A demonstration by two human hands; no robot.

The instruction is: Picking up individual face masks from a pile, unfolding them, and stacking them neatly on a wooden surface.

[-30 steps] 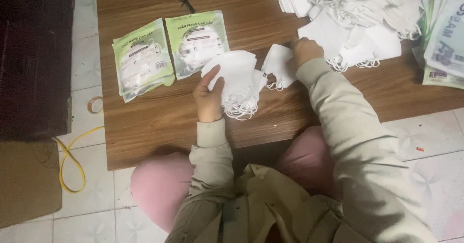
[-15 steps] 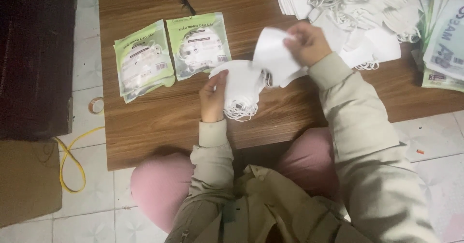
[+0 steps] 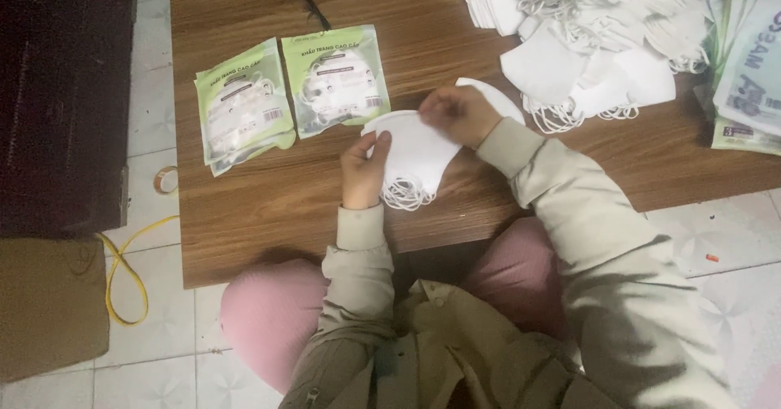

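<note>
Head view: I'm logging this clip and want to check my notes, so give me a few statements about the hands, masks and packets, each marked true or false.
1. Both hands hold one small stack of white masks over the table. True: the left hand has its left edge, the right hand its top.
2. Two green packets lie to the left of the hands. True.
3. The big pile of loose masks sits at the table's near left corner. False: it lies at the far right.
4. The right hand's grip is on a green packet. False: it touches only white masks.
5. A yellow cord lies on the tiled floor at the left. True.
</note>
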